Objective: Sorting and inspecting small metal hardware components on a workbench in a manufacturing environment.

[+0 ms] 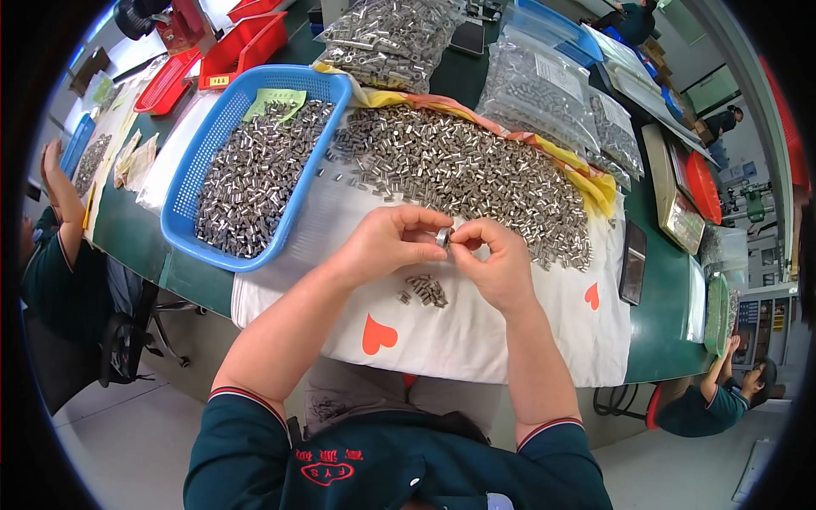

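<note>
Over the white cloth (pixel 459 357), my left hand (pixel 393 240) pinches a small round metal ring (pixel 443 237) on edge. Right beside it, my right hand (pixel 497 262) is closed in a pinch at the ring's side; what its fingertips hold, if anything, is too small to make out. Beneath my hands lies a little group of short metal cylinders (pixel 431 291). Beyond them spreads a large heap of similar metal cylinders (pixel 476 157), bordered by a yellow and orange cloth roll (pixel 599 191).
On the left, a blue perforated basket (pixel 178 200) holds many cylinders and a green paper slip (pixel 276 104). Clear bags of metal parts (pixel 387 42) stand behind the heap. A dark phone (pixel 633 262) lies right. Other people (pixel 714 399) sit at both sides.
</note>
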Available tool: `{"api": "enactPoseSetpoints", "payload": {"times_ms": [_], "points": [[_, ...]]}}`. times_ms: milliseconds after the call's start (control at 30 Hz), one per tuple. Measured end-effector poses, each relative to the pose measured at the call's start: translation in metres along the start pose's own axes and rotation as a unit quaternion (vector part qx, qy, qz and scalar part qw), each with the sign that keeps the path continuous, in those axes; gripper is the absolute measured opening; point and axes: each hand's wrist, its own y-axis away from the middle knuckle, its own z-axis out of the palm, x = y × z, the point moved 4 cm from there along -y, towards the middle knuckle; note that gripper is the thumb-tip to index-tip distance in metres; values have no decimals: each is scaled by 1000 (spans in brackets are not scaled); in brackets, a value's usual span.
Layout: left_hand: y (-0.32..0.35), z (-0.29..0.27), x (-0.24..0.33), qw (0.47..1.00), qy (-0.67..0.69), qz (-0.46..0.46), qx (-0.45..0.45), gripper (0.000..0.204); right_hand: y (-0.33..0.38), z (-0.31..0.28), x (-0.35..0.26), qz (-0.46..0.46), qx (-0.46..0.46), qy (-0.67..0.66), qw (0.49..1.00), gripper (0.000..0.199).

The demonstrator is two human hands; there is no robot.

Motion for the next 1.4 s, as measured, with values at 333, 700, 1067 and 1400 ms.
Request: {"api": "enactPoseSetpoints", "payload": {"times_ms": [333, 700, 1067, 1400], "points": [[1, 0, -5, 1000, -10, -13, 16, 34, 5, 0, -13, -130, 24, 167, 977, 9], [10, 16, 1, 979, -173, -27, -102, 33, -1, -25, 16, 133, -150, -32, 979, 14], [16, 21, 12, 959, -229, -4, -167, 34, -30, 20, 10, -108, -29, 364, 925, 6], [10, 11, 5, 982, -158, -16, -103, 34, -16, -6, 7, 0, 64, 239, 969, 4]]}}
